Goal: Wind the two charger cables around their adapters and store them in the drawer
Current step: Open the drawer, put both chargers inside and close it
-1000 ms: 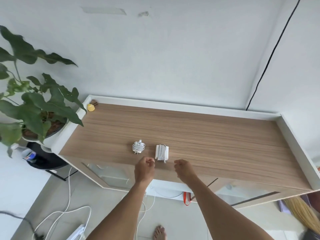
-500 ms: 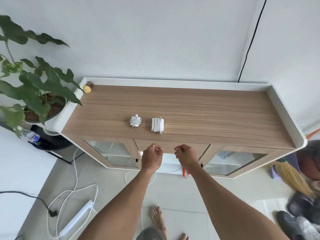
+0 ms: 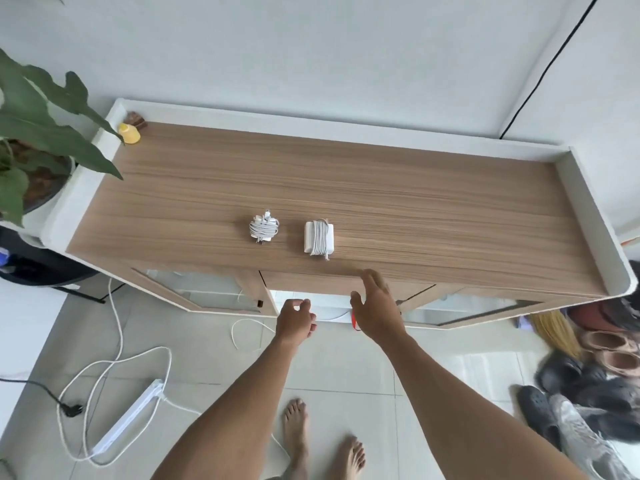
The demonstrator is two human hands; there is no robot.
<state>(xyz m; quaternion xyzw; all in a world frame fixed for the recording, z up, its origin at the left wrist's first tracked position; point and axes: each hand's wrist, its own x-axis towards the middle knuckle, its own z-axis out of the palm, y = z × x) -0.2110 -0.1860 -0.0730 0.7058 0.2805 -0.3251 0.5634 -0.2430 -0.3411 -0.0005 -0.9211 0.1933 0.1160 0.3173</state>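
One small charger [image 3: 264,230]: wound, laid on cabinet top [image 3: 450,216], 11 o'clock of left hand [image 3: 296,318].
Left hand: fingers curled, empty, set below drawer front [image 3: 329,286], likely for pulling.
Block charger [image 3: 318,238]: wound, 3 o'clock of first.
Right hand [image 3: 375,306]: fingers spread, nothing held.

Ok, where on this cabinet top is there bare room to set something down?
Bare wood runs from the square charger to the right rim, and from the round charger back to the yellow piece in the left corner. Crowded only front-centre, where the two chargers lie side by side.
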